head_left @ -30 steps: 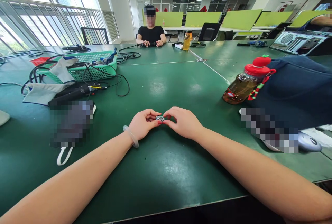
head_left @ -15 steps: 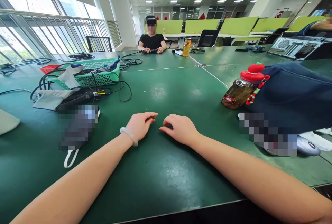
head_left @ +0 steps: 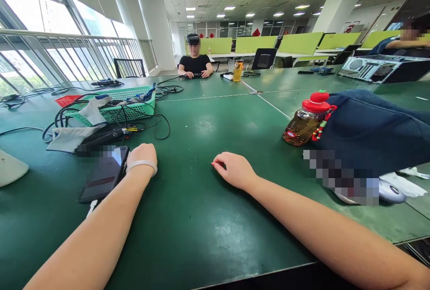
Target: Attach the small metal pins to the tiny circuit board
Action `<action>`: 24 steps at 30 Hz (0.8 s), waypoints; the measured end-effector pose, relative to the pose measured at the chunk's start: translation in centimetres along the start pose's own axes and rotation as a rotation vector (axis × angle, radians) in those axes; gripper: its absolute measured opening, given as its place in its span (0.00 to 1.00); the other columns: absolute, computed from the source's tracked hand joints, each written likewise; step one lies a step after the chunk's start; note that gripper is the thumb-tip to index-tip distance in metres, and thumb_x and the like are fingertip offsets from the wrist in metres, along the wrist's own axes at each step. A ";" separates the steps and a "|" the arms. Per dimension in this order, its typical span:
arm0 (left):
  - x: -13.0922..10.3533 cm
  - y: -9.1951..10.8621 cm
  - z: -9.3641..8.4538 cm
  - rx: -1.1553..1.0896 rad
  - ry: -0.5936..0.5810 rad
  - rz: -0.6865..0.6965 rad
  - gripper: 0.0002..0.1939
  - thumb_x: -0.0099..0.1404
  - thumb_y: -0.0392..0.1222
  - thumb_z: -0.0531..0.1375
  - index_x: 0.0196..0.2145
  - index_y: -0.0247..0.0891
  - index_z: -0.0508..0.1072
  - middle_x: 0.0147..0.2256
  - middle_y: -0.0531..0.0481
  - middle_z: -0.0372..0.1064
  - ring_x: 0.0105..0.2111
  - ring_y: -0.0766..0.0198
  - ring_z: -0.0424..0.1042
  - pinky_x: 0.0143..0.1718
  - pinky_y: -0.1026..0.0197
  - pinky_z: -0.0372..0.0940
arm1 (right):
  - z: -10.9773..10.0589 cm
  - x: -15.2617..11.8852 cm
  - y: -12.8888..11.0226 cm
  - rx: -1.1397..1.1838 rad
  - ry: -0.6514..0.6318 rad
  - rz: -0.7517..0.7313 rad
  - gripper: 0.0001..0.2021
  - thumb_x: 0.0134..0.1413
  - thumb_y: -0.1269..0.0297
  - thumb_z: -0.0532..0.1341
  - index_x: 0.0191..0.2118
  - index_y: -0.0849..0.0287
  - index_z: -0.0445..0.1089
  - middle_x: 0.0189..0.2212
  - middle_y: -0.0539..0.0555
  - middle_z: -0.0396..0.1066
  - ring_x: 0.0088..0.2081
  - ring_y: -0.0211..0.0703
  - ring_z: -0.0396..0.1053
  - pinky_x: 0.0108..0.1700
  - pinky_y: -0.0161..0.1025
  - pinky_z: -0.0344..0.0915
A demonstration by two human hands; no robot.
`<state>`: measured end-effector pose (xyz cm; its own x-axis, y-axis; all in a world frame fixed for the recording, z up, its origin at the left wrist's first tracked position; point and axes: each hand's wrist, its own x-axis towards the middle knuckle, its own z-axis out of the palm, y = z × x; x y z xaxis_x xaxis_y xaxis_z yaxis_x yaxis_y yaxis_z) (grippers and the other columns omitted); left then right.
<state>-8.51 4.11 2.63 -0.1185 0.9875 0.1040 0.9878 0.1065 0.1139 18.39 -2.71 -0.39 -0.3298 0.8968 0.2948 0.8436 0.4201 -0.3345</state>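
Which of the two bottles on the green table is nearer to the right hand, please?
The red-lidded bottle, beside the dark blue bag. The other one, the orange bottle, is much farther away, well beyond the right hand.

I see the left hand at eight o'clock, fingertips hidden, and a blurred-out object at four o'clock.

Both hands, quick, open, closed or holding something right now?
Left hand: beside the phone, fingers hidden; open or closed can't be told.
Right hand: loosely curled, no object visible; whether it holds something can't be told.
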 end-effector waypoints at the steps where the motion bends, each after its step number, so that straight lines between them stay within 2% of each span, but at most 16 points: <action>1: 0.0 0.0 0.0 0.072 0.000 -0.017 0.14 0.52 0.30 0.55 0.36 0.29 0.75 0.36 0.30 0.71 0.40 0.43 0.69 0.38 0.50 0.62 | 0.0 0.0 0.0 0.002 0.001 0.003 0.11 0.58 0.61 0.51 0.32 0.56 0.68 0.28 0.49 0.69 0.31 0.36 0.65 0.30 0.33 0.55; 3: 0.1 -0.1 0.2 0.180 0.022 -0.027 0.14 0.53 0.32 0.55 0.36 0.30 0.76 0.36 0.31 0.72 0.39 0.44 0.70 0.37 0.51 0.63 | 0.1 0.0 0.0 0.005 0.002 0.006 0.11 0.58 0.61 0.51 0.32 0.56 0.69 0.29 0.49 0.69 0.31 0.36 0.65 0.31 0.33 0.56; 4: 0.2 -0.1 0.3 0.155 0.044 -0.012 0.14 0.54 0.34 0.55 0.36 0.32 0.76 0.36 0.32 0.72 0.39 0.44 0.70 0.37 0.51 0.62 | 0.1 0.0 0.0 0.006 0.001 0.006 0.11 0.58 0.61 0.51 0.32 0.56 0.69 0.29 0.50 0.70 0.31 0.36 0.65 0.31 0.33 0.56; 7: 0.7 -0.4 1.1 -0.097 0.104 -0.014 0.15 0.56 0.40 0.54 0.38 0.37 0.76 0.35 0.39 0.73 0.38 0.49 0.70 0.37 0.54 0.62 | 0.2 0.0 0.0 0.007 -0.003 -0.004 0.12 0.58 0.61 0.51 0.32 0.56 0.69 0.29 0.50 0.70 0.31 0.37 0.66 0.31 0.34 0.56; 11: 1.4 -1.0 2.4 -0.494 0.134 -0.144 0.19 0.56 0.44 0.53 0.43 0.37 0.74 0.28 0.45 0.73 0.29 0.56 0.69 0.30 0.59 0.61 | 0.3 0.1 0.0 0.032 -0.019 -0.011 0.11 0.58 0.62 0.51 0.32 0.56 0.69 0.29 0.50 0.70 0.32 0.37 0.66 0.32 0.34 0.57; 14: 1.5 -0.8 3.1 -0.608 0.110 -0.135 0.20 0.56 0.45 0.54 0.43 0.35 0.74 0.27 0.47 0.72 0.28 0.59 0.68 0.29 0.61 0.60 | 0.5 0.2 0.0 0.091 -0.035 -0.023 0.10 0.57 0.64 0.52 0.32 0.57 0.69 0.30 0.51 0.69 0.32 0.36 0.65 0.34 0.34 0.58; 17: 0.3 1.1 3.4 -0.718 0.007 0.001 0.19 0.56 0.47 0.55 0.43 0.37 0.74 0.31 0.48 0.73 0.31 0.62 0.69 0.32 0.63 0.61 | 0.8 0.3 0.1 0.142 -0.067 -0.027 0.07 0.55 0.64 0.55 0.33 0.58 0.69 0.28 0.50 0.67 0.30 0.35 0.63 0.33 0.34 0.58; 20: -2.5 4.5 2.9 -1.034 -0.249 0.262 0.21 0.55 0.48 0.57 0.44 0.35 0.72 0.36 0.45 0.73 0.36 0.62 0.70 0.39 0.62 0.62 | 1.1 0.4 0.3 0.170 -0.073 -0.018 0.08 0.50 0.63 0.60 0.37 0.58 0.69 0.29 0.50 0.67 0.31 0.36 0.63 0.35 0.34 0.60; 22: -4.4 6.5 2.2 -1.111 -0.382 0.379 0.20 0.56 0.48 0.57 0.44 0.35 0.72 0.37 0.45 0.73 0.37 0.63 0.70 0.41 0.60 0.62 | 1.2 0.6 0.5 0.191 -0.061 -0.009 0.12 0.47 0.63 0.63 0.39 0.59 0.69 0.32 0.51 0.67 0.32 0.36 0.63 0.37 0.35 0.61; 24: -5.5 7.6 1.5 -1.129 -0.380 0.456 0.19 0.57 0.47 0.57 0.44 0.36 0.71 0.38 0.45 0.73 0.39 0.62 0.70 0.44 0.59 0.62 | 1.3 0.7 0.7 0.217 -0.057 0.007 0.14 0.45 0.63 0.64 0.41 0.59 0.69 0.34 0.52 0.67 0.32 0.36 0.63 0.37 0.35 0.61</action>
<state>-0.23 -0.35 1.44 0.4283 0.8993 0.0880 0.2743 -0.2222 0.9356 18.16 -1.63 -1.60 -0.3523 0.9038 0.2430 0.7370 0.4280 -0.5232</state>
